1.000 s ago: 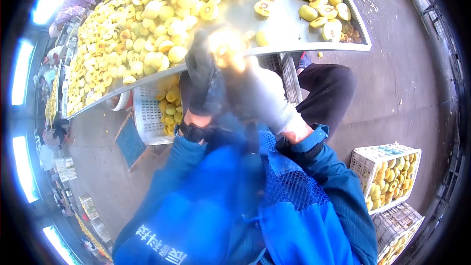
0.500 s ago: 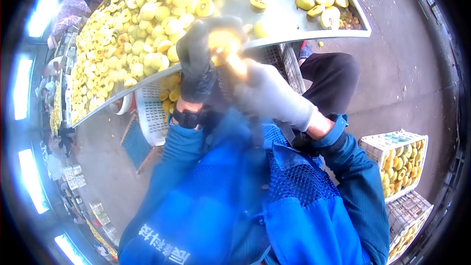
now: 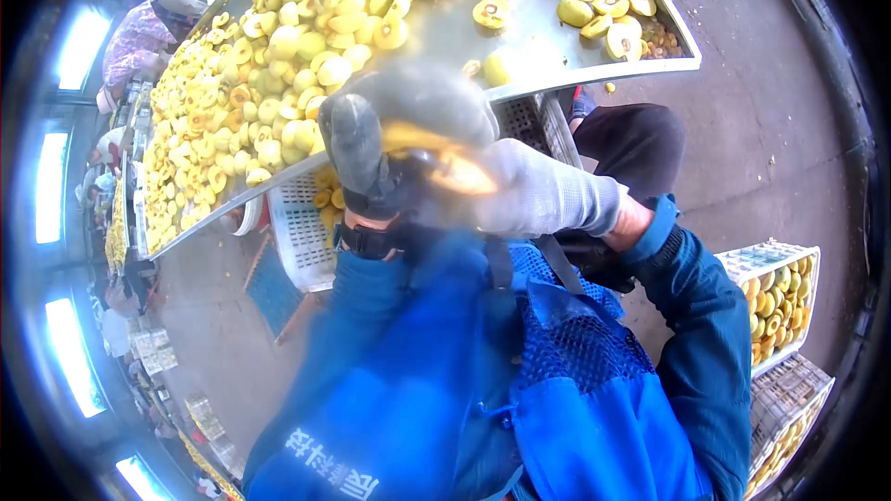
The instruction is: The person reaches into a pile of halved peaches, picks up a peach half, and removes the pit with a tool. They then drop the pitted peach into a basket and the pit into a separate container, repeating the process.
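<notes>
My left hand [image 3: 399, 121], in a dark grey glove, is closed around a yellow-orange peach half [image 3: 418, 137], thumb on the left and blurred fingers over the top. In a pale grey knit glove, my right hand [image 3: 538, 187] meets it from the right, its fingers curled and close together. A bright orange patch shows between the two hands. Lens haze and motion blur hide what the right fingers grip. Beyond my hands, halved yellow peaches [image 3: 320, 23] are heaped on a metal table [image 3: 534, 32], some showing brownish-red centres.
Brown pits [image 3: 657, 39] lie at the table's right corner. Below its edge stands a white perforated crate [image 3: 299, 232] with fruit in it. Stacked crates of peaches [image 3: 775, 301] stand on the floor at right. Another person [image 3: 139, 42] is at the far left.
My gloved hands have shifted slightly down and right, and the left fingers now cover more of the peach half from above. The whole view has also shifted slightly.
</notes>
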Available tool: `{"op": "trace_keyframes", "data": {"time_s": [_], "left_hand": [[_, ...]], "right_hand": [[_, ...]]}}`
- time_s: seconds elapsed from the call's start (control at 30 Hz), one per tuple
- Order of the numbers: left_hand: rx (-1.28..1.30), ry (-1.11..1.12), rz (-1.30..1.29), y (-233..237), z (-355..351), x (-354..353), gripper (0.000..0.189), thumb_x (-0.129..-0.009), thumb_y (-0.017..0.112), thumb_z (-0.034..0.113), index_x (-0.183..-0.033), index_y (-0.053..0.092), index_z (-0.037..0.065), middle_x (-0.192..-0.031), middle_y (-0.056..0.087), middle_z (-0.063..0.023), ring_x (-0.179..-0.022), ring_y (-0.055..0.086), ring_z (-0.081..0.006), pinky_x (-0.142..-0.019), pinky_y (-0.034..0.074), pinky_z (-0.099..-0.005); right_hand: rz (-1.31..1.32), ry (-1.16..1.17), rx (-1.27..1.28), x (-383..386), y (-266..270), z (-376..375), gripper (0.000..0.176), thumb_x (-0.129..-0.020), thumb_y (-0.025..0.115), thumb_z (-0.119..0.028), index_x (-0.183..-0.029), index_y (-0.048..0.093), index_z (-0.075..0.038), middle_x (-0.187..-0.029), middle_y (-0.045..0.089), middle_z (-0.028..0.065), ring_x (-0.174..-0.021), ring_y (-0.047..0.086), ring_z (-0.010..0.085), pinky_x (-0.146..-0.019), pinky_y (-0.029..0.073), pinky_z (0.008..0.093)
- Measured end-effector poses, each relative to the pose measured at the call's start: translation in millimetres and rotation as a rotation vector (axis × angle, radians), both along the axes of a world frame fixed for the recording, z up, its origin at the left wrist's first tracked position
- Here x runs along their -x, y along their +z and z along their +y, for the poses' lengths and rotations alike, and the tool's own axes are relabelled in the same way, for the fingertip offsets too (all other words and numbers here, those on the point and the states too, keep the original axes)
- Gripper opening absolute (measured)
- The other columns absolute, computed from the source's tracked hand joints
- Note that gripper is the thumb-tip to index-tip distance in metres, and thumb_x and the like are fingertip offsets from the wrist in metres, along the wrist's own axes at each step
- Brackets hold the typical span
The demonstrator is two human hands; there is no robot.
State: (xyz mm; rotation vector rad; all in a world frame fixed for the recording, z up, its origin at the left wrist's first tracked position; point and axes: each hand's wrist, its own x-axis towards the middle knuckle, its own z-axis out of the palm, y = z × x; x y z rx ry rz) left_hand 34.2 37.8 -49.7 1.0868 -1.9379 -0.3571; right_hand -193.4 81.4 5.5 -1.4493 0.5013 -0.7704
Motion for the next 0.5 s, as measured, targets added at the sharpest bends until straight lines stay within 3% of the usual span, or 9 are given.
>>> {"op": "trace_keyframes", "data": {"time_s": [0.13, 0.2, 0.27, 0.33, 0.43, 0.5], "left_hand": [[0.002, 0.013, 0.045, -8.9, 4.2, 6.7, 0.058, -0.090, 0.065, 0.015, -0.139, 0.039, -0.004, -0.133, 0.052, -0.0174, -0.117, 0.054, -0.0284, -0.102, 0.045, -0.0372], [0.006, 0.023, 0.077, -11.0, 5.3, 14.7, 0.059, -0.090, 0.066, 0.015, -0.139, 0.039, -0.004, -0.132, 0.052, -0.0175, -0.116, 0.055, -0.0288, -0.101, 0.046, -0.0376], [0.003, 0.022, 0.111, -11.1, 6.1, 20.9, 0.059, -0.089, 0.067, 0.015, -0.138, 0.039, -0.004, -0.132, 0.052, -0.0177, -0.116, 0.055, -0.0292, -0.101, 0.046, -0.0381], [-0.001, 0.021, 0.145, -11.2, 7.8, 24.6, 0.060, -0.089, 0.067, 0.015, -0.138, 0.039, -0.004, -0.132, 0.052, -0.0179, -0.115, 0.055, -0.0296, -0.101, 0.047, -0.0386], [0.005, 0.047, 0.203, -12.0, 6.0, 29.1, 0.061, -0.088, 0.069, 0.014, -0.138, 0.039, -0.004, -0.132, 0.052, -0.0182, -0.114, 0.056, -0.0302, -0.100, 0.048, -0.0392], [0.059, 0.114, 0.230, -12.6, -2.9, 26.1, 0.062, -0.088, 0.069, 0.014, -0.138, 0.038, -0.004, -0.132, 0.052, -0.0184, -0.113, 0.057, -0.0306, -0.100, 0.048, -0.0397]], "right_hand": [[0.082, -0.045, 0.203, 0.6, -15.7, -9.1, 0.020, -0.085, 0.063, -0.013, -0.098, 0.066, 0.001, -0.075, 0.066, 0.0041, -0.066, 0.059, 0.0104, -0.062, 0.050, 0.0294], [0.277, -0.008, 0.340, 7.2, -18.9, -18.3, 0.021, -0.084, 0.063, -0.014, -0.098, 0.066, 0.002, -0.068, 0.064, 0.0052, -0.057, 0.059, 0.0138, -0.056, 0.050, 0.0312], [0.184, -0.085, 0.426, -1.6, -35.1, -17.6, 0.019, -0.084, 0.062, -0.014, -0.094, 0.064, 0.001, -0.061, 0.061, 0.0101, -0.049, 0.059, 0.0196, -0.050, 0.049, 0.0339], [0.175, -0.123, 0.396, -8.2, -47.3, -16.9, 0.018, -0.084, 0.062, -0.015, -0.095, 0.062, -0.001, -0.063, 0.062, 0.0121, -0.050, 0.060, 0.0203, -0.051, 0.050, 0.0344], [0.262, -0.271, 0.567, -16.1, -64.0, -17.1, 0.018, -0.084, 0.064, -0.017, -0.097, 0.062, -0.005, -0.068, 0.064, 0.0129, -0.054, 0.063, 0.0236, -0.053, 0.051, 0.0358], [0.421, -0.291, 0.486, -17.8, -69.0, -11.4, 0.023, -0.088, 0.064, -0.030, -0.099, 0.064, -0.010, -0.075, 0.066, 0.0124, -0.064, 0.066, 0.0283, -0.059, 0.053, 0.0381]]}}
